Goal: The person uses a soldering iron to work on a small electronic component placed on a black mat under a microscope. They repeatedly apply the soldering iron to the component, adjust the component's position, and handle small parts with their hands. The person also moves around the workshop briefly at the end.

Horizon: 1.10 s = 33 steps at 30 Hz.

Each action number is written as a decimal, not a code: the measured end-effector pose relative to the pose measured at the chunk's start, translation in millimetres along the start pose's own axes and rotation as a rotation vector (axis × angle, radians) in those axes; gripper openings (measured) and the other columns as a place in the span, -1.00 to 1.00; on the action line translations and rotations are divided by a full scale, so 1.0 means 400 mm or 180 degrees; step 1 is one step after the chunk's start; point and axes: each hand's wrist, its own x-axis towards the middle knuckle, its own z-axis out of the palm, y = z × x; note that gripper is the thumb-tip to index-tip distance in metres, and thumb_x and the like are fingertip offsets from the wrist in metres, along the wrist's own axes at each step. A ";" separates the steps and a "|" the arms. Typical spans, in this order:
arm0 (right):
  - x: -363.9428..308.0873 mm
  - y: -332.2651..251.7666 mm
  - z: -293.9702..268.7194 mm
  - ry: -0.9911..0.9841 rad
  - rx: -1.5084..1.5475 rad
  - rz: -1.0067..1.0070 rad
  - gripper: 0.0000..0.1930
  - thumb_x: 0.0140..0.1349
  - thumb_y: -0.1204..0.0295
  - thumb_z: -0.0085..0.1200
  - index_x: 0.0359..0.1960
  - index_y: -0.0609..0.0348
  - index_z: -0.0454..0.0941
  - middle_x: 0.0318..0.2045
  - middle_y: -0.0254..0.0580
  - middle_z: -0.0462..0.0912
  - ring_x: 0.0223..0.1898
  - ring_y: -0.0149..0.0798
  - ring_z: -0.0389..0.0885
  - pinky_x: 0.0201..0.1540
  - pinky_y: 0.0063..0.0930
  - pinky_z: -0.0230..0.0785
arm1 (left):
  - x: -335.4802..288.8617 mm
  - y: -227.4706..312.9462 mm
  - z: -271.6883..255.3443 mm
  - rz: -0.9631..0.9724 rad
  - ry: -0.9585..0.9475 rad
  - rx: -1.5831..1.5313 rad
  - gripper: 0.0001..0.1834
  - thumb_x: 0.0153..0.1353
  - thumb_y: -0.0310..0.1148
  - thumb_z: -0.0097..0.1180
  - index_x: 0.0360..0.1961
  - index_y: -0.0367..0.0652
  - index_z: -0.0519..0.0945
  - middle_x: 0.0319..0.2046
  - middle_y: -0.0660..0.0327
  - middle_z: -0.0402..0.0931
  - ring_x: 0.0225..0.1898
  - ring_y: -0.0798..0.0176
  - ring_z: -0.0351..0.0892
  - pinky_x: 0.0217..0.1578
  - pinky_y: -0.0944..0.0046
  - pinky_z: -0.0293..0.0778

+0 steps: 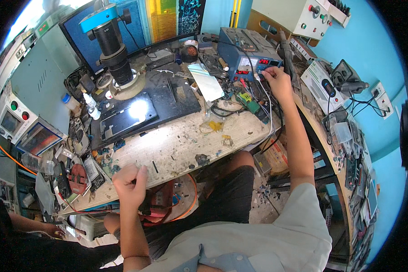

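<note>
the power supply (250, 45) at your right hand (280, 84) stands at the far right of the surface (167, 147). it is a blue-grey metal box with a scuffed, darker top, a pale meter window and glowing red digits on its front. that front faces near, toward you, and its long axis seems to run from far to near, the far end slanting left.

your right fingers are drawn in at the front panel, beside the white plug of a white cable (271, 109); you cannot tell here whether they pinch a knob or only touch it. the cable trails near, toward the surface's edge.

your left hand (130, 182) is at the near left edge, its fingers curled loosely inward; whether their tips meet cannot be told. left of the supply lie a white sheet (205, 81) and, farther left, a dark flat panel (129, 117) on a black mat (183, 105), near a microscope (113, 52).
</note>
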 end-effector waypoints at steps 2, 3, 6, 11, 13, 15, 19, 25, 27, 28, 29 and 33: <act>-0.001 0.016 0.004 0.0076 -0.0014 -0.0035 -0.69 0.38 0.19 0.43 -0.13 0.22 0.80 -0.30 0.08 0.85 -0.24 0.07 0.87 -0.13 -0.13 0.65 | 0.001 -0.005 -0.007 -0.0219 -0.0039 -0.0171 -0.54 0.31 -0.61 0.31 -0.58 -0.32 0.25 -0.64 0.21 0.10 -0.57 0.33 0.06 -0.50 0.18 0.01; -0.001 0.020 0.006 0.0122 -0.0018 -0.0051 -0.69 0.38 0.19 0.42 -0.13 0.22 0.80 -0.30 0.08 0.85 -0.24 0.08 0.87 -0.13 -0.12 0.65 | 0.003 -0.006 -0.009 -0.0274 -0.0062 -0.0232 -0.54 0.31 -0.61 0.31 -0.58 -0.31 0.24 -0.63 0.21 0.09 -0.56 0.35 0.06 -0.50 0.18 0.00; 0.004 0.025 0.009 0.0149 0.0093 -0.0019 -0.68 0.39 0.19 0.43 -0.13 0.24 0.80 -0.32 0.09 0.84 -0.26 0.08 0.86 -0.13 -0.13 0.65 | 0.005 -0.004 -0.011 -0.0328 -0.0090 -0.0232 -0.54 0.33 -0.61 0.30 -0.57 -0.31 0.23 -0.63 0.22 0.08 -0.55 0.35 0.05 -0.50 0.19 0.01; 0.008 0.017 0.013 0.0060 0.0101 0.0280 -0.63 0.40 0.13 0.41 -0.14 0.26 0.81 -0.35 0.10 0.82 -0.29 0.09 0.84 -0.16 -0.13 0.63 | 0.003 -0.011 -0.002 -0.0298 -0.0089 -0.0199 -0.53 0.32 -0.61 0.31 -0.57 -0.32 0.24 -0.64 0.21 0.07 -0.57 0.33 0.07 -0.50 0.18 0.03; 0.013 0.017 0.020 0.0083 0.0070 0.0266 -0.61 0.41 0.10 0.41 -0.15 0.26 0.81 -0.36 0.10 0.81 -0.30 0.10 0.83 -0.17 -0.13 0.62 | -0.001 -0.005 -0.006 -0.0324 -0.0057 -0.0161 -0.53 0.32 -0.60 0.32 -0.57 -0.32 0.24 -0.64 0.20 0.08 -0.58 0.31 0.08 -0.50 0.17 0.04; 0.012 0.018 0.014 0.0074 0.0041 0.0234 -0.59 0.41 0.07 0.40 -0.15 0.25 0.82 -0.36 0.10 0.81 -0.31 0.11 0.83 -0.18 -0.11 0.61 | -0.003 -0.013 0.000 -0.0272 -0.0090 -0.0088 -0.54 0.31 -0.59 0.34 -0.59 -0.33 0.27 -0.66 0.16 0.12 -0.60 0.26 0.12 -0.51 0.15 0.07; -0.013 -0.020 -0.017 0.0357 0.0194 0.0156 -0.63 0.45 0.13 0.41 -0.14 0.28 0.81 -0.43 0.01 0.77 -0.40 -0.15 0.76 -0.21 -0.26 0.57 | 0.008 0.007 0.001 -0.0162 -0.0164 0.0061 -0.55 0.30 -0.56 0.35 -0.63 -0.34 0.33 -0.68 0.09 0.20 -0.65 0.13 0.20 -0.53 0.08 0.12; -0.060 -0.247 -0.098 0.0256 0.0798 0.0014 -0.72 0.53 0.28 0.35 -0.15 0.34 0.78 -0.46 -0.31 0.71 -0.42 -0.52 0.58 -0.28 -0.51 0.45 | 0.010 0.023 0.005 0.0011 -0.0090 0.0052 -0.54 0.33 -0.54 0.33 -0.63 -0.33 0.32 -0.69 0.12 0.19 -0.65 0.17 0.21 -0.53 0.09 0.11; -0.077 -0.297 -0.110 0.0155 0.0977 -0.0051 -0.75 0.54 0.32 0.35 -0.14 0.33 0.78 -0.43 -0.39 0.70 -0.40 -0.58 0.53 -0.27 -0.60 0.39 | 0.010 0.018 0.004 0.0017 -0.0127 0.0117 -0.55 0.32 -0.51 0.34 -0.65 -0.31 0.37 -0.69 0.07 0.25 -0.65 0.06 0.29 -0.53 0.03 0.17; -0.084 -0.322 -0.109 0.0068 0.1104 -0.0123 -0.75 0.54 0.33 0.34 -0.14 0.33 0.78 -0.43 -0.39 0.70 -0.39 -0.58 0.53 -0.27 -0.60 0.39 | 0.003 0.016 -0.003 -0.0010 -0.0135 0.0175 -0.55 0.32 -0.50 0.35 -0.66 -0.29 0.39 -0.69 0.05 0.29 -0.65 0.00 0.33 -0.53 0.01 0.20; -0.090 -0.347 -0.107 -0.0023 0.1234 -0.0195 -0.76 0.54 0.33 0.34 -0.14 0.33 0.78 -0.42 -0.40 0.70 -0.39 -0.59 0.53 -0.27 -0.61 0.38 | 0.004 0.015 -0.008 0.0031 -0.0120 0.0206 -0.55 0.32 -0.49 0.34 -0.66 -0.29 0.40 -0.68 0.04 0.30 -0.65 -0.01 0.34 -0.52 0.00 0.21; -0.144 -0.429 -0.121 -0.0863 0.1599 -0.0283 -0.79 0.55 0.37 0.33 -0.11 0.33 0.78 -0.37 -0.39 0.73 -0.32 -0.59 0.58 -0.21 -0.62 0.42 | 0.011 0.011 -0.004 0.0025 -0.0151 0.0217 -0.57 0.33 -0.46 0.33 -0.65 -0.30 0.43 -0.68 0.02 0.32 -0.64 -0.04 0.37 -0.51 0.00 0.26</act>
